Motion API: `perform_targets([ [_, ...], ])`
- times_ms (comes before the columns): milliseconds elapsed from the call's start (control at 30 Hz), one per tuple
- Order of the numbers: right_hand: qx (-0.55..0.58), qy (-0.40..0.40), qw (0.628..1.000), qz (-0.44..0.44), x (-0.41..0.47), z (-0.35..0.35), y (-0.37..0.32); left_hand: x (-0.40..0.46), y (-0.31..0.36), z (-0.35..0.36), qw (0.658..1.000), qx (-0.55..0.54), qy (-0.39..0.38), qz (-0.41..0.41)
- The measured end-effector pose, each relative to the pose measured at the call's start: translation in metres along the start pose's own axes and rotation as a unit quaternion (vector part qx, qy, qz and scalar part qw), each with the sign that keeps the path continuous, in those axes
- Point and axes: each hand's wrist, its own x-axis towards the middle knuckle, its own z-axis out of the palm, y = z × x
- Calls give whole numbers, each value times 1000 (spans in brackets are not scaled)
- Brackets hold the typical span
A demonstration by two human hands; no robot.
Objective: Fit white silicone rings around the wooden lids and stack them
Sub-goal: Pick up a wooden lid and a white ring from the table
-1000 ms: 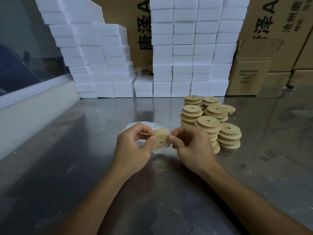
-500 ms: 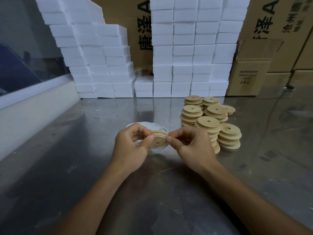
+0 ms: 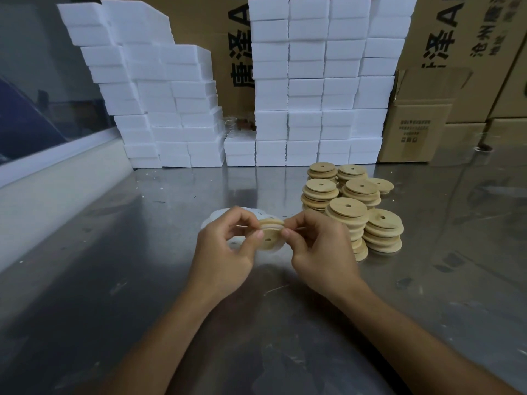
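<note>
The wooden lid is tipping flatter than a moment ago, held above the table mid-width between both hands. The left hand and right hand are pinching opposite rims — the stacked lids are lying nearer the right.

Hands: two, left and right. One lid held between them. Lid stacks on the surface: seven. Foam blocks: too many to count exactly. Cartons: several, partly cut off. Rings: count unclear.
</note>
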Motion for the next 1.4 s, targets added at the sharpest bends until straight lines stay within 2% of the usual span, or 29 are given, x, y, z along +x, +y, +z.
perform_targets([
  [100, -34, -1, 999, -28, 1, -2, -2, 0, 1, 2, 1000, 15, 9, 17],
  [300, -24, -7, 1000, 0, 4, -3, -1, 2, -2, 1, 992, -83, 18, -89],
  [500, 55, -7, 998, 23, 2, 2, 0, 1, 1, 3, 966, -192, 42, -169],
  [700, 157, -10, 984, 87, 3, 3, -2, 1, 0, 5, 934, -267, 46, -233],
  [767, 128, -11, 989, 72, 2, 4, -1, 0, -1, 4, 945, -245, 32, -214],
  [867, 16, -21, 1000, 9, -3, 4, 0, -2, -3, 6, 991, -93, -11, -94],
  [967, -29, -15, 999, -30, -4, 3, -3, -3, -3, 8, 998, -39, -31, -33],
  [1167, -2, -15, 1000, 5, 2, -1, -6, 0, -2, 6, 997, -61, -14, -45],
  [1400, 23, -22, 999, 6, 1, 0, -6, -3, 3, 5, 975, -156, 2, -157],
])
